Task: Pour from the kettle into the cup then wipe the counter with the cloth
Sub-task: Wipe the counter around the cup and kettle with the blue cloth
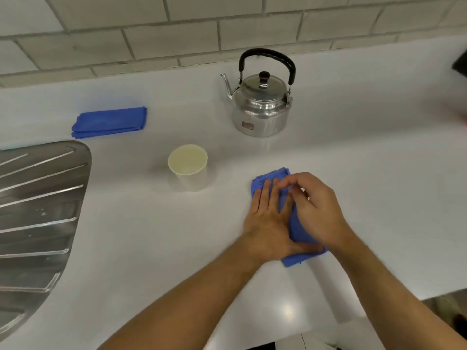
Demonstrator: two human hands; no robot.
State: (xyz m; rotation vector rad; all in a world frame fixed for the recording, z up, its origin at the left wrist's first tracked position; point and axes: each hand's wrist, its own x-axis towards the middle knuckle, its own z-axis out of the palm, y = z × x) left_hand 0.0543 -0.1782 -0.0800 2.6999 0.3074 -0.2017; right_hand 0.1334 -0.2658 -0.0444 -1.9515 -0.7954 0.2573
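Note:
A steel kettle (261,104) with a black handle stands upright at the back of the white counter (151,236), spout pointing left. In front of it to the left is a pale paper cup (188,166), upright. A blue cloth (298,223) lies on the counter at the front right. My left hand (267,221) rests flat on the cloth's left side, fingers spread. My right hand (316,208) lies over its right side with fingers curled, pinching the fabric near the top. Most of the cloth is hidden under both hands.
A second folded blue cloth (110,122) lies at the back left. A steel sink drainboard (35,210) fills the left edge. A tiled wall (177,34) runs behind the counter. A dark object (460,65) sits at the far right edge. The counter's front edge drops off at lower right.

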